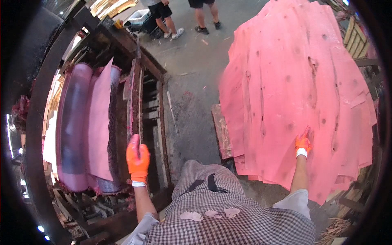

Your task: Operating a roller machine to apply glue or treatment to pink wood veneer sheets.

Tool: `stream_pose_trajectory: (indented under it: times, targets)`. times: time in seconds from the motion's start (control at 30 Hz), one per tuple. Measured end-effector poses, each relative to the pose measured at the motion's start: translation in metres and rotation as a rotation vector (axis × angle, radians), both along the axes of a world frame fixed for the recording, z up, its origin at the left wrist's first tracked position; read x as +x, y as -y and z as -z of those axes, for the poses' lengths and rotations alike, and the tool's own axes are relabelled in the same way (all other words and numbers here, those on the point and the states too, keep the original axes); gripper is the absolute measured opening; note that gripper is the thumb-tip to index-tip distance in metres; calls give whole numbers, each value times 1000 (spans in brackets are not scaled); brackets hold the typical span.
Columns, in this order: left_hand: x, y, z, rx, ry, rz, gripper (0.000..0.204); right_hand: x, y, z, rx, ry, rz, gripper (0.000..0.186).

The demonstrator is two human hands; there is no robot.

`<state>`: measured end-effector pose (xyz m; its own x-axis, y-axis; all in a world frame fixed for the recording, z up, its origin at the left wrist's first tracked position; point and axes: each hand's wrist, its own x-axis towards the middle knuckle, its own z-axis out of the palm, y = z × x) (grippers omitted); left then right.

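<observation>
My left hand (138,158), in an orange glove with pink-stained fingers, is at the lower end of a long narrow rail (135,102) beside the machine; its fingers are curled, and what they grip is unclear. Left of it, a pink sheet (99,122) lies between two stained rollers (73,122). My right hand (303,142), also orange-gloved, rests on a large, uneven stack of pink veneer sheets (277,81), its fingers extended over the top sheet. The sheets show dark knots and lengthwise cracks.
Two people's legs (161,18) (202,16) stand at the top, near a white bin (136,16). A dark frame (49,49) surrounds the rollers. The grey concrete floor (188,114) runs between machine and stack. Wood scraps (332,232) lie at lower right.
</observation>
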<state>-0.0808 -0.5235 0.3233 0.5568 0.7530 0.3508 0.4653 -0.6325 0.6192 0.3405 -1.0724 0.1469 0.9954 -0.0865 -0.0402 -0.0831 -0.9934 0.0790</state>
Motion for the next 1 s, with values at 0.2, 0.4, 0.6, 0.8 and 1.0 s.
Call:
stream_pose_trajectory:
  times: [0.2, 0.4, 0.6, 0.8, 1.0]
  targets:
    - [-99, -2, -14, 25, 267, -471, 55, 25, 37, 71, -18, -118, 39, 59]
    - [-164, -6, 2, -58, 470, -770, 68, 16, -11, 32, -29, -211, -96, 59]
    - [-261, -31, 59, -461, 790, -1028, 89, 29, -23, 150, 975, -625, 233, 52]
    - [-325, -60, 184, -938, 1004, -750, 84, 0, 60, 220, 898, -338, -629, 49]
    - [-401, -105, 226, -1048, 1281, -540, 92, -124, -78, 80, 921, -450, 34, 47]
